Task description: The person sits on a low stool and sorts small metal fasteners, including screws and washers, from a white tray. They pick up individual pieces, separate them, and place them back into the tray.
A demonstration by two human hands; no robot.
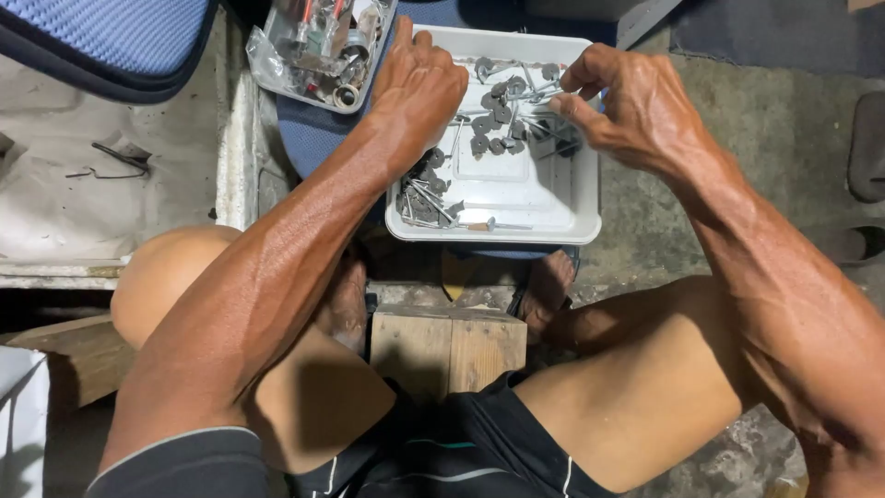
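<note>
While the left hand (419,88) rests curled in the white tray (576,198) and the right hand's (636,106) fingers pinch one long screw (544,90), a snag could easily spill the heap.

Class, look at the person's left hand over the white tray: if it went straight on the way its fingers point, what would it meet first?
Probably the far rim of the white tray: the left hand points up the picture, fingertips near that edge. Depth is unclear.

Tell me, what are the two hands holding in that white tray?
The right hand pinches one metal pin near its thin end. The left hand rests among the pins; whether it grips any cannot be told.
</note>
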